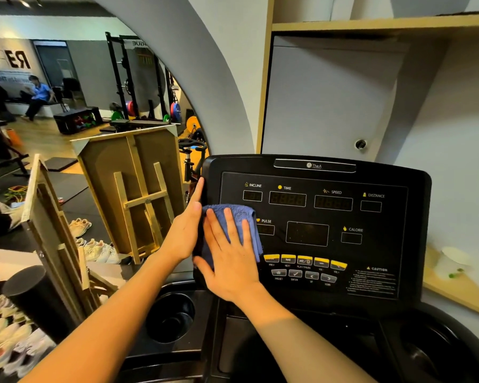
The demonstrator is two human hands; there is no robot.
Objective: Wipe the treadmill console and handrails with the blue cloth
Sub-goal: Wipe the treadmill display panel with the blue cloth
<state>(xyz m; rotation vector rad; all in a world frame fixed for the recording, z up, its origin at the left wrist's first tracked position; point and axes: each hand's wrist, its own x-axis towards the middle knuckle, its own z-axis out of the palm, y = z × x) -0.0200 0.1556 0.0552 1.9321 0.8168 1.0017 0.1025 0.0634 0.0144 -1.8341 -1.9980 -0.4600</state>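
The black treadmill console point(329, 217) fills the centre right, with dark displays and yellow buttons. A folded blue cloth point(241, 217) lies flat against its left part, beside the PULSE label. My right hand point(230, 261) presses on the cloth with fingers spread, palm over its lower half. My left hand point(187, 225) grips the console's left edge, fingers pointing up along the rim and touching the cloth's left side. No handrails show clearly.
Two round cup holders point(172, 319) point(432, 352) sit below the console. A wooden easel point(138, 194) and a mirror stand at left, with shoes point(9, 341) and a black cylinder point(31, 294) beneath. A wooden shelf point(454, 291) with a white cup point(451, 262) runs along the right wall.
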